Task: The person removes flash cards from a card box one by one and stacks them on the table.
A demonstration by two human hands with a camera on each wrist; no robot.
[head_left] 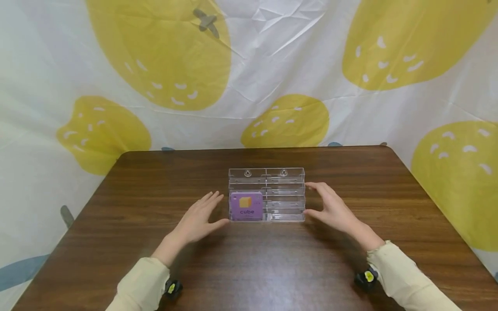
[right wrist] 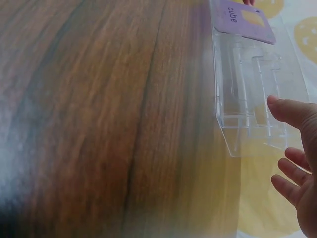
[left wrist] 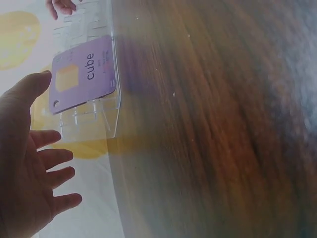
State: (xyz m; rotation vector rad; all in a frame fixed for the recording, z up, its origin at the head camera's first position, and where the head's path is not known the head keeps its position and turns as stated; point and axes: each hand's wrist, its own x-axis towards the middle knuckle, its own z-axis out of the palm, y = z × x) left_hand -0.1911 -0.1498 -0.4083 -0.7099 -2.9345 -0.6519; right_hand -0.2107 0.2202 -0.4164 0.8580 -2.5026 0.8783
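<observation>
A clear plastic card rack [head_left: 285, 192] with two columns of stepped slots stands on the table. In its front left slot sits a purple card [head_left: 247, 206] with a yellow cube picture and the word "cube". To the left of the rack is my left hand [head_left: 199, 220], fingers spread and thumb tip close to the rack's lower left corner. My right hand [head_left: 330, 206] is at the opposite side, its thumb and forefinger tips right at the rack's right edge. Both wrist views show relaxed, separated fingers, and neither hand grips anything.
The rack stands toward the back of a dark brown wooden table [head_left: 249, 268] with rounded far corners. Behind it hangs a white cloth [head_left: 186, 129] printed with large yellow fruit. Each wrist carries a small black device [head_left: 173, 288] below the sleeve cuff.
</observation>
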